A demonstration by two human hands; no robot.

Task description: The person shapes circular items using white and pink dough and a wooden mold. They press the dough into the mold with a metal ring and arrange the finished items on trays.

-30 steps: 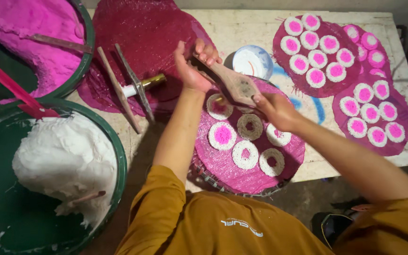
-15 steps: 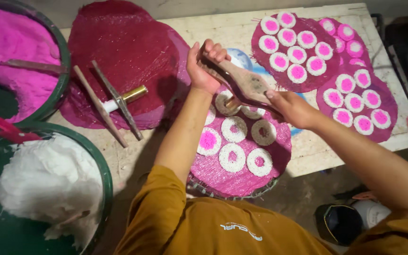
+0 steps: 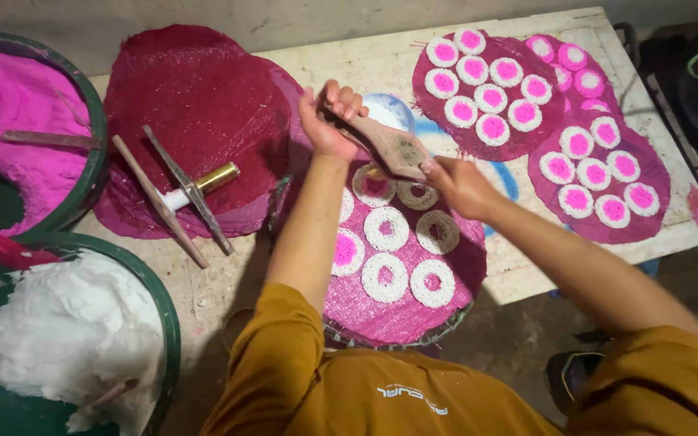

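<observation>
The left hand [image 3: 329,121] is closing its fingers around the handle end of a wooden mould [image 3: 385,144] just above the middle of the frame, while the right hand [image 3: 456,184] is pinching at the mould's wider end with bent fingertips, apparently working at the cavity there; whether anything sits inside it cannot be told. The mould is hanging tilted over the pink mat [image 3: 401,282] at the centre, where white rings [image 3: 387,228] are lying in rows, some with pink centres and some with hollow or darker ones.

To do this well, I judge that the left grip should be keeping the mould steady and low over the mat, so that the right fingertips are pressing evenly and the piece is dropping into a free spot without knocking its neighbours.

Further out, two dark red mats [image 3: 486,89] in the upper right are carrying finished white rounds with pink middles. A bare dark red mat [image 3: 195,105] in the upper left is lying beside crossed metal-and-wood tools [image 3: 183,194]. At the left edge, one green tub [image 3: 82,121] is holding pink paste and another green tub [image 3: 167,315] below it is holding white paste. All of it is resting on a pale, stained table [image 3: 527,274].
</observation>
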